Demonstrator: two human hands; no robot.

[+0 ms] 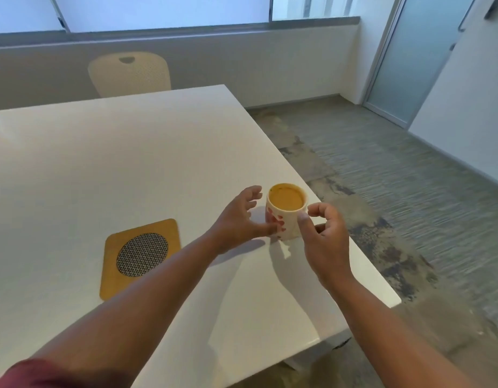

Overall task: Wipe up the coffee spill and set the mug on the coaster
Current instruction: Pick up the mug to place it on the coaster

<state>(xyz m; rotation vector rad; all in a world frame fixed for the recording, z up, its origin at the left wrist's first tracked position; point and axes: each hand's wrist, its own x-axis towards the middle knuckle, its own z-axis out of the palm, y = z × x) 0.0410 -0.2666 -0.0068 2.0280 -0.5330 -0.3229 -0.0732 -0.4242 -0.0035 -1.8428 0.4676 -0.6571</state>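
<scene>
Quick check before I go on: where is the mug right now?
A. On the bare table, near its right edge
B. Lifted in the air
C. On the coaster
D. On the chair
A: the mug stands on the white table, well right of the coaster.

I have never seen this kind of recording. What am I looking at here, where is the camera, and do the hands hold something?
There is one picture, from a camera worn on a person's head, looking down at their bare hands; there is no machine. On the white table stands a mug full of coffee, near the right edge. The left hand touches its side with the thumb, fingers spread. The right hand has its thumb against the other side, fingers curled. Neither has lifted it. The tan coaster lies apart, to the left. I see no spill or cloth.
</scene>
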